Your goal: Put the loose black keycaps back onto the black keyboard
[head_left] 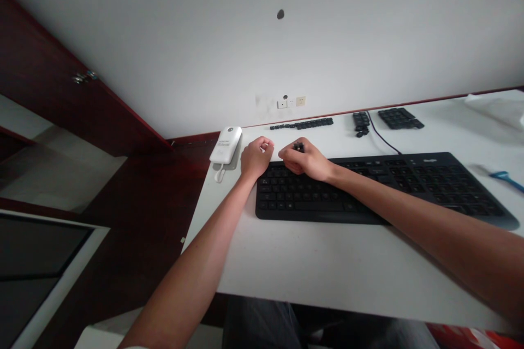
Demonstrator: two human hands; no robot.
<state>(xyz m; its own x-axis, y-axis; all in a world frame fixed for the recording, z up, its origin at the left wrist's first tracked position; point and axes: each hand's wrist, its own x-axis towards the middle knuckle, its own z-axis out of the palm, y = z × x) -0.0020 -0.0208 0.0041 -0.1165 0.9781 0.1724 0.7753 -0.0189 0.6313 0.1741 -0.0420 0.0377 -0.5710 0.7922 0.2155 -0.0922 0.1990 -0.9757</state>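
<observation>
A black keyboard (pixel 311 206) lies on the white table, and several of its key positions at the right look stripped of keycaps. My right hand (pixel 307 159) is closed above the keyboard's upper left part, with small black keycaps (pixel 298 146) showing in its curled fingers. Just beside it, at the keyboard's upper left corner, my left hand (pixel 256 159) has its fingers curled in; whatever they hold, if anything, is hidden. Loose black keycaps stand in a row (pixel 313 124) behind my hands, with a small cluster (pixel 361 122) and a larger block (pixel 399 118) farther right.
A white power bank (pixel 226 145) with a short cable loop sits left of my left hand, near the table's left edge. The keyboard's cord (pixel 382 136) runs toward the back. A blue-handled tool (pixel 506 179) and a whitish plastic bag (pixel 497 108) lie at the right.
</observation>
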